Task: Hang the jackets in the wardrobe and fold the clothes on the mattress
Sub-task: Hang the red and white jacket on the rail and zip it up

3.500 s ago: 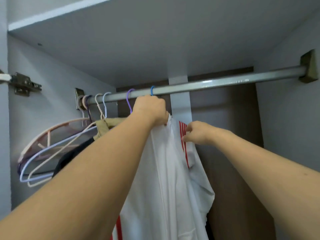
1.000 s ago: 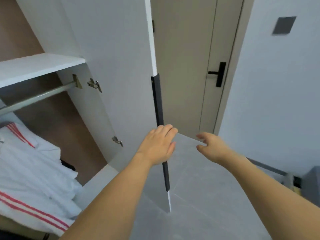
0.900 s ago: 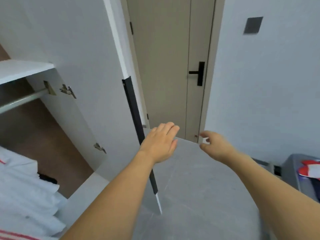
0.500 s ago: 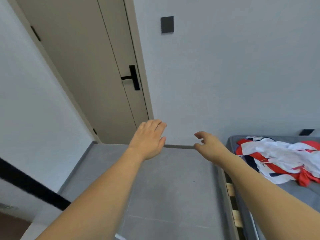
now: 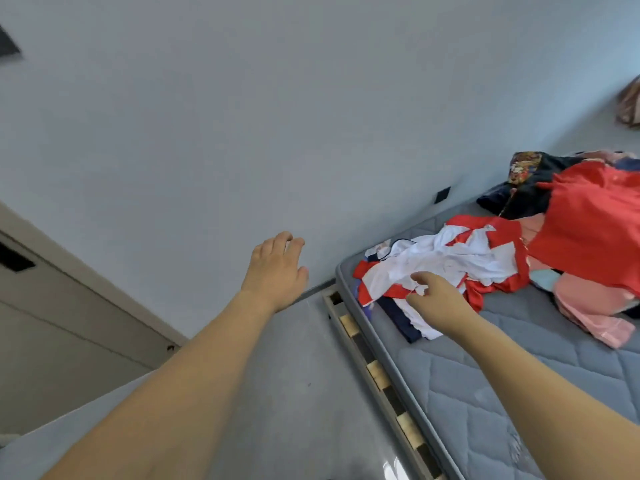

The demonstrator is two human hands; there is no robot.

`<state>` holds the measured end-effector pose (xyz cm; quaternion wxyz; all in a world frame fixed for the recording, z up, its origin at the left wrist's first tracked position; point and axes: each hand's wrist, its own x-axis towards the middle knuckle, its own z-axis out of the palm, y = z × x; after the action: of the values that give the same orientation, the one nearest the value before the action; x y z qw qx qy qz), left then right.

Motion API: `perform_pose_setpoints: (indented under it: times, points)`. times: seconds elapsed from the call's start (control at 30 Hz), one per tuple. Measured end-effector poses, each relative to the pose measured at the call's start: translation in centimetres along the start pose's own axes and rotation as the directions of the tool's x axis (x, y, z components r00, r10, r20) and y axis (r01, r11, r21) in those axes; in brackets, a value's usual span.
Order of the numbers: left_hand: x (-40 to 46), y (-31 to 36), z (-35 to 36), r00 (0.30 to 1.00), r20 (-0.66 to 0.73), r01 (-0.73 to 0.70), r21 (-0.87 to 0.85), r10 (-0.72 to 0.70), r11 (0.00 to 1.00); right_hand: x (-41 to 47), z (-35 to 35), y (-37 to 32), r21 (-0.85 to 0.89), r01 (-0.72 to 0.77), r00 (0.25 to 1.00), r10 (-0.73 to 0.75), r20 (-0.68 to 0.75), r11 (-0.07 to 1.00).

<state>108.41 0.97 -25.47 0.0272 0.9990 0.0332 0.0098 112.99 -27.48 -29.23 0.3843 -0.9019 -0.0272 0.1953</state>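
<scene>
Clothes heaped on mattress, soft, light, tangled; best pinched at collar or shoulder seam. Left hand open, empty. Right hand loosely spread above pile, holding nothing.

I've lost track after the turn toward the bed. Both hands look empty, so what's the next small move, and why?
Probably reach the right hand down and pinch the white, red and navy garment lying at the near corner of the grey mattress. That hand hovers over it, fingers loose and holding nothing, and it is the nearest piece of the heap. The left hand hangs open over the floor.
</scene>
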Motion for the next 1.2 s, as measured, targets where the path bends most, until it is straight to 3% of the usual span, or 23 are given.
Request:
perform_pose_setpoints:
  times: [0.13,0.27,0.4,0.6,0.67,0.8,0.9,1.0,1.07,1.1,1.13,1.17,1.2]
  points:
    - [9.4,5.5,2.8,0.979,0.108,-0.174,0.001,0.173,0.985,5.3,-4.4,4.8,0.075,-0.214,0.975,0.217,-0.044,0.974]
    - [17.7,9.6,6.2,0.94,0.163,-0.302,-0.002,0.298,0.953,12.4,-6.6,8.6,0.215,-0.323,0.937,0.344,-0.068,0.922]
    - [26.4,12.2,11.9,0.916,0.245,-0.299,-0.107,0.317,0.948,20.3,-7.1,12.9,0.383,-0.403,0.885,0.461,-0.069,0.831]
    - [39.2,19.5,26.8,0.836,0.421,-0.205,-0.354,0.352,0.912,31.7,-6.0,23.2,0.643,-0.501,0.716,0.695,-0.068,0.579]
    - [41.9,22.6,33.5,0.78,0.498,-0.179,-0.402,0.379,0.898,35.0,-4.9,27.5,0.664,-0.516,0.666,0.741,-0.085,0.541]
    - [43.2,26.7,42.8,0.689,0.612,-0.162,-0.391,0.387,0.906,40.0,-2.7,33.1,0.686,-0.503,0.639,0.761,-0.115,0.526]
    - [43.1,28.2,47.1,0.741,0.522,-0.279,-0.333,0.422,0.901,43.8,-1.6,36.2,0.689,-0.49,0.6,0.78,-0.177,0.534]
    - [42.6,28.5,47.9,0.756,0.459,-0.302,-0.388,0.467,0.871,45.7,-1.2,37.9,0.536,-0.591,0.564,0.784,-0.259,0.602]
    - [41.6,27.8,47.0,0.671,0.506,-0.384,-0.389,0.542,0.838,45.3,-1.1,38.4,0.472,-0.573,0.6,0.736,-0.315,0.669]
    - [41.0,27.3,46.4,0.573,0.568,-0.433,-0.403,0.591,0.806,44.7,-1.1,38.6,0.431,-0.577,0.62,0.716,-0.321,0.694]
    - [40.6,26.7,45.5,0.427,0.666,-0.471,-0.415,0.612,0.779,43.8,-1.2,38.4,0.373,-0.597,0.641,0.702,-0.311,0.71]
    - [40.5,26.2,44.4,0.266,0.775,-0.47,-0.416,0.574,0.779,42.8,-1.1,38.4,0.268,-0.67,0.66,0.721,-0.211,0.692]
    - [41.0,25.8,43.4,0.132,0.859,-0.421,-0.404,0.495,0.813,41.8,-0.9,38.3,0.053,-0.719,0.69,0.721,-0.069,0.693]
